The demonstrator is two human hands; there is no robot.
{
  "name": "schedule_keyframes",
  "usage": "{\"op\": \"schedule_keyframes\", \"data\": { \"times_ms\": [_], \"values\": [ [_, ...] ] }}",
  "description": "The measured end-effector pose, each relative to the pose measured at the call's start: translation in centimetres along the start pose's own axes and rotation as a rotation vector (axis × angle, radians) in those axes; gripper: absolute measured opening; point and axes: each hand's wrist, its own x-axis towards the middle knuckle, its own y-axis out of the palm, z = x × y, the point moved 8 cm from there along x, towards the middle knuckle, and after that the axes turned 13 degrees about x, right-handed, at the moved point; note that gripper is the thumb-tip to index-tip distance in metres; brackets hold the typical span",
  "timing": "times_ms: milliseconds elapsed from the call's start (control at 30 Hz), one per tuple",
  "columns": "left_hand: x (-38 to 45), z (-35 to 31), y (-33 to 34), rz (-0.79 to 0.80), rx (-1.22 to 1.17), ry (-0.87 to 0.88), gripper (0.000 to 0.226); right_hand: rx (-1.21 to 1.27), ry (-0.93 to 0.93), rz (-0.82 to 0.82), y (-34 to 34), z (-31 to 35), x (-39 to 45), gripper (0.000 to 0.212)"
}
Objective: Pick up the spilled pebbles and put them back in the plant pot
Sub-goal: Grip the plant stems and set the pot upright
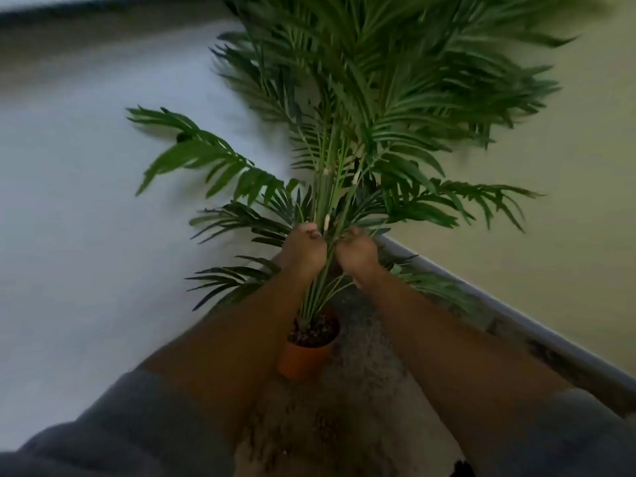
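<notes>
A small orange plant pot point(303, 361) stands on the speckled carpet in a room corner, its top filled with dark pebbles point(315, 330). A tall palm plant point(361, 132) rises from it. My left hand point(304, 251) and my right hand point(358, 253) both grip the bunch of green stems well above the pot, one on each side. Dark specks that may be spilled pebbles point(275, 438) lie blurred on the carpet in front of the pot, between my forearms.
A pale wall point(86, 201) runs along the left and a yellowish wall point(568, 253) on the right, with a grey skirting board point(516, 325) at its foot. Fronds spread widely over the corner. The frame is blurred.
</notes>
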Motion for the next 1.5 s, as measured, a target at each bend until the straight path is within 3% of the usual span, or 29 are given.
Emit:
{"op": "schedule_keyframes", "data": {
  "times_ms": [267,367,500,800,1133,1500],
  "values": [
    [7.3,2.7,5.6,-0.037,-0.049,0.079,0.056,0.082,-0.185,-0.147,2.8,-4.6,6.3,0.036],
    [8.5,3.6,6.4,-0.065,-0.009,0.126,0.044,0.147,-0.242,-0.198,3.0,-6.1,7.2,0.044],
    [8.6,5.3,6.4,-0.085,0.014,0.132,0.031,0.160,-0.303,-0.254,3.1,-6.7,6.5,0.037],
    [6.5,7.9,3.8,-0.160,0.071,0.161,0.028,0.201,-0.340,-0.198,4.6,-6.9,3.7,0.025],
    [-0.1,12.5,0.3,-0.295,0.031,0.167,0.023,0.279,-0.381,-0.060,7.0,-7.9,-3.3,0.031],
    [-6.3,17.0,-1.5,-0.271,0.017,0.211,0.024,0.250,-0.447,-0.020,8.6,-10.2,-10.4,0.029]
  ]
}}
